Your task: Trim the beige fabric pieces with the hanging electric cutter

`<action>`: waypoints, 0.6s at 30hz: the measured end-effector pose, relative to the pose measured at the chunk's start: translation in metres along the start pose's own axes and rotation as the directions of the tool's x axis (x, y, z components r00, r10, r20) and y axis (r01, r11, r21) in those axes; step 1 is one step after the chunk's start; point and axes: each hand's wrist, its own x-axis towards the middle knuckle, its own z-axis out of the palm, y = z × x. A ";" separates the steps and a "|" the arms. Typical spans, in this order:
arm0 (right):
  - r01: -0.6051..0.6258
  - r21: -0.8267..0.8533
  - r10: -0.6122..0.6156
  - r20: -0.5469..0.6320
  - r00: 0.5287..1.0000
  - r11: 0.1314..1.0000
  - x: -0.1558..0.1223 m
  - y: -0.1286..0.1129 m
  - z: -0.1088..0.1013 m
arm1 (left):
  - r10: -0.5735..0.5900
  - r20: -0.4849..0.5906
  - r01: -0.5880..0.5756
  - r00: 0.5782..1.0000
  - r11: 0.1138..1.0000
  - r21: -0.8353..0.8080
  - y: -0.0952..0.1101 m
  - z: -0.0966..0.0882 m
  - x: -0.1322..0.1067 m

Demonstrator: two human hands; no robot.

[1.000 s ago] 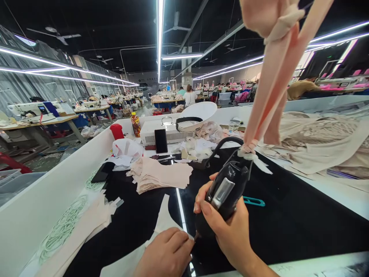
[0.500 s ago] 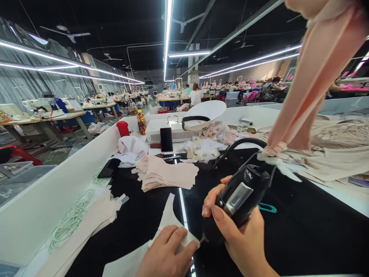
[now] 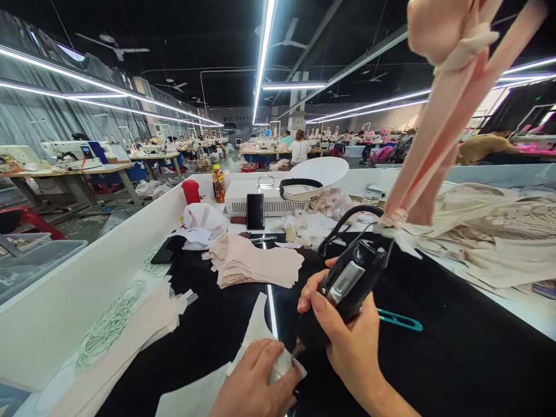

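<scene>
My right hand (image 3: 354, 341) is wrapped around a black corded hand tool (image 3: 347, 284) with a silvery plate on its side. Its narrow tip points down-left, at the edge of a pale fabric piece (image 3: 256, 321) on the black work surface. A cord and strips of pink cloth (image 3: 428, 156) run up from the tool's back end. My left hand (image 3: 256, 379) grips the pale fabric near that tip, thumb and index finger on either side of a raised fold. Part of the fabric is hidden under this hand.
A stack of pale pink cut pieces (image 3: 258, 260) lies ahead. At left are more strips (image 3: 143, 336) and green cord (image 3: 113, 318). A teal clip-like object (image 3: 402, 319) lies right of the tool. Behind stand a phone (image 3: 255, 211) and a white box (image 3: 237, 200); heaped fabric (image 3: 490, 231) is at right.
The tool and my right hand have shifted left, bringing the tip to the fabric edge beside my left fingers. More of the teal object shows. The view has turned slightly right.
</scene>
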 end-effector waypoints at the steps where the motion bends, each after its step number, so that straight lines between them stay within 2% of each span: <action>1: 0.008 -0.009 -0.008 0.002 1.000 1.000 0.000 0.000 0.001 | 0.000 -0.006 0.000 1.000 1.000 0.002 0.000 0.000 0.000; 3: 0.020 -0.031 -0.020 0.001 1.000 0.999 0.000 -0.001 0.002 | -0.004 0.035 0.004 0.999 1.000 0.013 -0.001 -0.002 -0.001; 5: 0.008 -0.058 -0.009 -0.006 1.000 0.998 0.001 -0.002 0.003 | -0.009 0.121 0.004 0.993 0.999 0.039 -0.002 -0.005 -0.002; 7: -0.016 -0.069 0.015 -0.018 1.000 0.997 0.001 -0.002 0.003 | -0.009 0.143 -0.001 0.990 0.998 0.069 -0.002 -0.004 -0.005; 12: -0.018 -0.008 0.018 -0.021 1.000 1.000 0.004 0.005 0.004 | -0.025 -0.025 0.026 0.999 0.997 0.078 -0.002 0.011 -0.011; 18: -0.038 0.018 0.038 0.023 0.999 0.999 0.006 0.014 0.007 | -0.041 -0.031 0.043 0.999 0.997 0.062 -0.001 0.016 -0.011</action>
